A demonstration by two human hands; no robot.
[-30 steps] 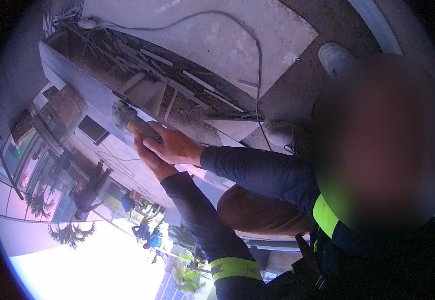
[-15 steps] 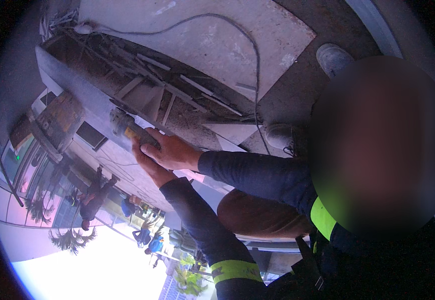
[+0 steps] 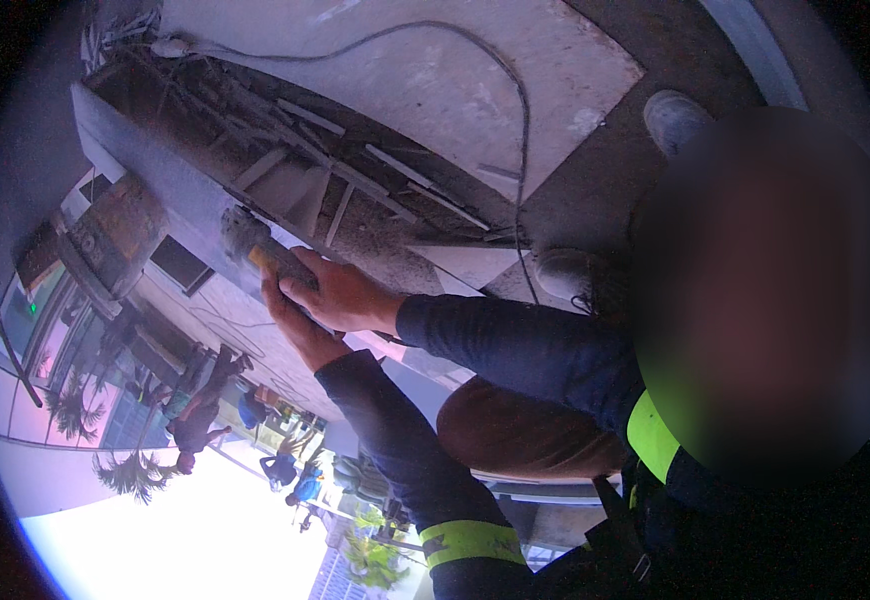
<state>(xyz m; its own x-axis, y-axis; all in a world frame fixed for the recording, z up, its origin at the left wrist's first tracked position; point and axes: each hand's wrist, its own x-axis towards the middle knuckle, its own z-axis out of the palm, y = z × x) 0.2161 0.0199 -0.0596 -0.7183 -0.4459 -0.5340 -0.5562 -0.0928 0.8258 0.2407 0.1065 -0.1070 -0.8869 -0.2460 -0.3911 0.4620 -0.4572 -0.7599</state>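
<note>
A dusty power tool with a round head and yellow section, resembling an angle grinder (image 3: 250,237), rests against a long, pale grey panel (image 3: 140,155) near its edge. My right hand (image 3: 350,293), the upper one, is closed round the tool's grey body. My left hand (image 3: 298,318) lies just below it, fingers wrapped along the tool's underside. Both arms are in dark sleeves with bright yellow bands. A grey cable (image 3: 515,90) snakes over a pale sheet (image 3: 575,75); whether it joins the tool is unclear.
Scrap strips (image 3: 395,165) lie heaped beside the panel. Dusty boots (image 3: 677,122) stand on the ground and a brown-trousered knee (image 3: 485,425) is bent below my arms. A worn block (image 3: 120,235) is at left. Several people (image 3: 200,410) are in the background. A blurred oval hides the right side.
The tool and both my hands have shifted very slightly left along the panel, still gripping. A background person at lower left has moved a little, an arm now stretched out.
</note>
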